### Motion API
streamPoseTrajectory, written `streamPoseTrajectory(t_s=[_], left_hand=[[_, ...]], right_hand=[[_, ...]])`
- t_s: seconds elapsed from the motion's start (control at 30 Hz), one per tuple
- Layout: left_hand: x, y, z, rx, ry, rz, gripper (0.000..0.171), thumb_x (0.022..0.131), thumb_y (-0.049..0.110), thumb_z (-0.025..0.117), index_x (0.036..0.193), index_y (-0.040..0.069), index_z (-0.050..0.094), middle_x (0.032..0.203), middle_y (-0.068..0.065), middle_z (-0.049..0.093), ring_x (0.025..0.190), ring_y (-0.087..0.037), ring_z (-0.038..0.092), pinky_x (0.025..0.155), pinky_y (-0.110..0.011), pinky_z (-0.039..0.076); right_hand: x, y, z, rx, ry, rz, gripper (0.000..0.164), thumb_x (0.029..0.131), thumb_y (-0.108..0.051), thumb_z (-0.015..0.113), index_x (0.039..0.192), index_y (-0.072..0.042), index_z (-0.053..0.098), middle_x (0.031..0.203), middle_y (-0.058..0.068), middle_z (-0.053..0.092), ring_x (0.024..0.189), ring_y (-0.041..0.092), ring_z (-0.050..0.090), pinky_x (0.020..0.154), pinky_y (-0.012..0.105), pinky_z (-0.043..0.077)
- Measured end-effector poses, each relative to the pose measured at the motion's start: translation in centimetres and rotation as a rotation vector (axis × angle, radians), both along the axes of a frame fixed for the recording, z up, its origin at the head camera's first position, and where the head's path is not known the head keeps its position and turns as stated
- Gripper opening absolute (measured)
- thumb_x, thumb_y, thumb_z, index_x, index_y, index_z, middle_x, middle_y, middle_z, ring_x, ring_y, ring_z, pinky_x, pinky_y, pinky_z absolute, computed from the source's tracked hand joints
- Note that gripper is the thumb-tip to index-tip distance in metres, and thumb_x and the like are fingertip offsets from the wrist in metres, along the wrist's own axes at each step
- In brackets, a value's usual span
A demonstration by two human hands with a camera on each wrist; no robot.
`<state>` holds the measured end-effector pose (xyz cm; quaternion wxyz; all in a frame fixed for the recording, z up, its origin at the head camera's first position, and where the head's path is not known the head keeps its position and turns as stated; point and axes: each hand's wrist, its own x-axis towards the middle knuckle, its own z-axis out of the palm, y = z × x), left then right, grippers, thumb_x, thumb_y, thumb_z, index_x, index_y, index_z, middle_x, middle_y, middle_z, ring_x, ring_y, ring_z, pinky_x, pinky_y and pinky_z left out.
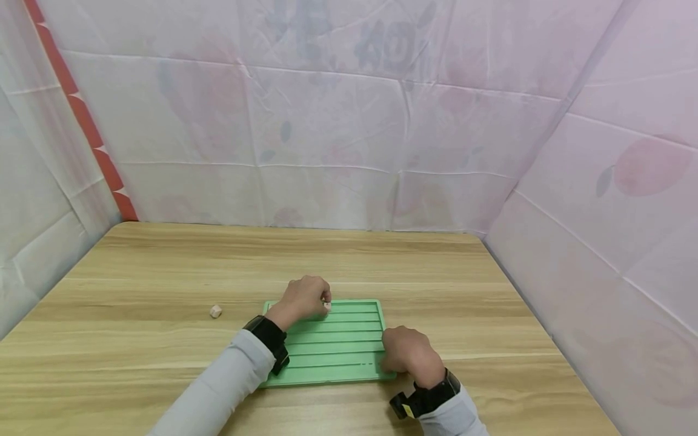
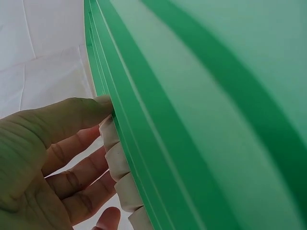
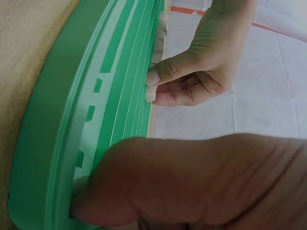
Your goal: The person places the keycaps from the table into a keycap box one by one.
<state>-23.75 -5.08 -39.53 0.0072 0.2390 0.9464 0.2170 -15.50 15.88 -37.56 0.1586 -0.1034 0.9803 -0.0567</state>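
My left hand reaches over the far side of a green ridged tray. Between thumb and fingers it pinches a small pale wooden block at the tray's far row. Several similar blocks stand side by side along that row, seen close in the left wrist view; from the head most are hidden behind the hand. My right hand grips the tray's right side by the near corner, its thumb inside the rim and its other fingertips mostly hidden.
One loose faceted block lies on the wooden table, left of the tray. Pale printed cloth hangs behind the table and along both sides. Black straps with small cameras sit on both wrists.
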Motion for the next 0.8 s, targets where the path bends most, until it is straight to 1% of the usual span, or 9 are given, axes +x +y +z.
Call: streamPoseTrajectory(t_s=[0.43, 0.53, 0.6, 0.7, 0.77, 0.8], left_hand=[[0.00, -0.15, -0.21, -0.003, -0.010, 0.007, 0.010, 0.079, 0.015, 0.073, 0.073, 0.017, 0.065, 0.066, 0.008, 0.052, 0.058, -0.013, 0.045, 0.056, -0.032, 0.038], [-0.04, -0.20, -0.22, 0.008, -0.026, -0.003, 0.010, 0.079, 0.015, 0.073, 0.073, 0.017, 0.065, 0.066, 0.008, 0.051, 0.057, -0.013, 0.044, 0.055, -0.031, 0.037], [0.01, -0.25, -0.16, 0.017, -0.040, -0.009, 0.009, 0.079, 0.014, 0.073, 0.075, 0.017, 0.065, 0.069, 0.007, 0.053, 0.059, -0.013, 0.046, 0.057, -0.032, 0.038], [0.15, -0.27, 0.15, 0.016, -0.058, -0.023, 0.007, 0.079, 0.015, 0.073, 0.084, 0.014, 0.068, 0.080, 0.003, 0.060, 0.066, -0.014, 0.051, 0.061, -0.035, 0.042], [0.23, -0.28, 0.50, 0.006, -0.055, -0.036, 0.015, 0.079, 0.016, 0.074, 0.093, 0.012, 0.069, 0.089, 0.000, 0.063, 0.071, -0.015, 0.054, 0.065, -0.038, 0.045], [0.23, -0.27, 0.70, -0.001, -0.054, -0.040, 0.020, 0.078, 0.017, 0.075, 0.097, 0.011, 0.069, 0.091, -0.001, 0.064, 0.071, -0.016, 0.055, 0.067, -0.039, 0.046]], right_hand=[[-0.16, -0.08, -0.06, 0.003, -0.008, -0.010, 0.014, 0.065, -0.001, 0.064, 0.063, -0.007, 0.052, 0.056, 0.001, 0.043, 0.048, 0.014, 0.036, 0.045, 0.026, 0.027], [-0.13, -0.08, -0.03, 0.003, -0.005, -0.007, 0.014, 0.064, 0.000, 0.063, 0.062, -0.007, 0.052, 0.056, 0.001, 0.042, 0.048, 0.014, 0.036, 0.045, 0.026, 0.027], [-0.10, -0.07, 0.00, 0.000, -0.004, -0.005, 0.014, 0.064, 0.000, 0.063, 0.062, -0.008, 0.051, 0.056, 0.001, 0.042, 0.048, 0.014, 0.036, 0.045, 0.026, 0.026], [-0.06, -0.05, 0.02, -0.003, -0.003, -0.001, 0.014, 0.064, 0.000, 0.062, 0.062, -0.008, 0.051, 0.056, 0.001, 0.041, 0.048, 0.014, 0.035, 0.045, 0.026, 0.026], [-0.06, -0.03, 0.04, -0.004, -0.004, -0.002, 0.013, 0.064, 0.000, 0.062, 0.062, -0.007, 0.051, 0.056, 0.001, 0.041, 0.048, 0.014, 0.035, 0.045, 0.026, 0.026], [-0.06, -0.03, 0.04, -0.005, -0.006, -0.002, 0.013, 0.064, 0.000, 0.062, 0.062, -0.007, 0.052, 0.056, 0.001, 0.041, 0.048, 0.014, 0.035, 0.045, 0.026, 0.026]])
